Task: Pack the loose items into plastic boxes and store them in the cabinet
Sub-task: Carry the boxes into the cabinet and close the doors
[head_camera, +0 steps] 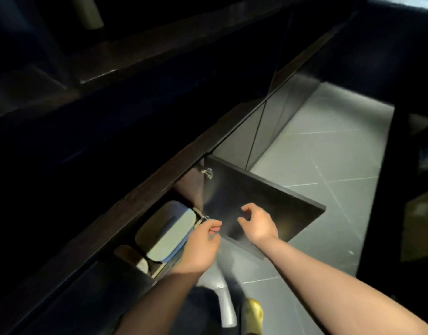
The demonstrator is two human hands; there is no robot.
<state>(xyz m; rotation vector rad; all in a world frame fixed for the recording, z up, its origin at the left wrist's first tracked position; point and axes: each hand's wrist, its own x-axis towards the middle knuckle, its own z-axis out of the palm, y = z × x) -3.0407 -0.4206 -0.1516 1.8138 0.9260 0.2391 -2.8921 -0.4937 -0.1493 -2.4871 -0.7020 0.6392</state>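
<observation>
A plastic box with a pale lid and blue rim (168,230) lies inside the low dark cabinet (145,189), just behind the open door. The cabinet door (268,197) swings out over the floor, glossy and dark. My left hand (203,240) hovers at the cabinet opening beside the box, fingers loosely curled, holding nothing. My right hand (256,223) hangs in front of the door's inner face, fingers relaxed and spread, empty and not clearly touching the door.
A second pale object (141,263) sits in the cabinet left of the box. Metal hinges (207,172) show at the door's inner edge. Grey floor tiles (329,165) stretch to the right. My yellow shoe (251,315) stands below. A dark shelf runs above.
</observation>
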